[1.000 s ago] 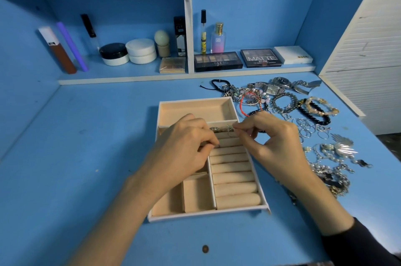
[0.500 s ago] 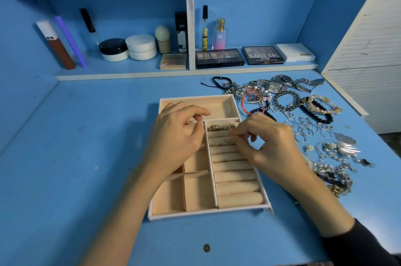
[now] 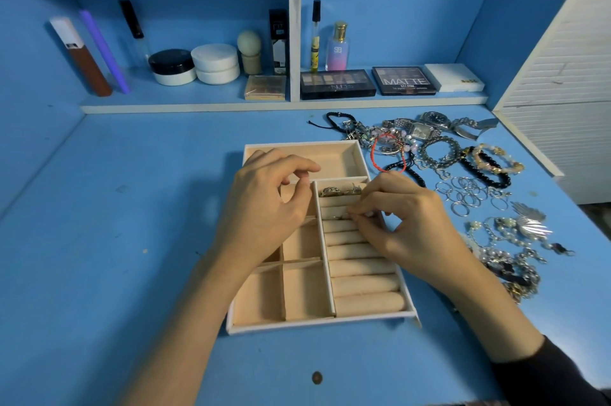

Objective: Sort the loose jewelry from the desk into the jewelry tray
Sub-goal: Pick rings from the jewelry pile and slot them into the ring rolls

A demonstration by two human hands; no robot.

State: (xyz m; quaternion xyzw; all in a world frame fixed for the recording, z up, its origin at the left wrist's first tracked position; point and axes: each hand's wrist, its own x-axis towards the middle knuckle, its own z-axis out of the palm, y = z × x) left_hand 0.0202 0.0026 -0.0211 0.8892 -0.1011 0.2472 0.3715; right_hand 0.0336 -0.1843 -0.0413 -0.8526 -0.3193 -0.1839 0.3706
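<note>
Head view: small silver ring is pinched in right hand fingertips at the upper ring rolls of the jewelry tray. Over its left compartments, left hand is held, fingers curled, nothing seen in it. Right of tray, loose jewelry is heaped on desk.

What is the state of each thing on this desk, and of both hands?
Beige compartmented jewelry tray, lidless, silver pieces in top slot.
Small silver ring, pinched by right hand against ring rolls.
Left hand, fingers curled; contents unclear.
Loose mixed jewelry pile, unsorted on blue desk.
Black MATTE eyeshadow palette, closed.
</note>
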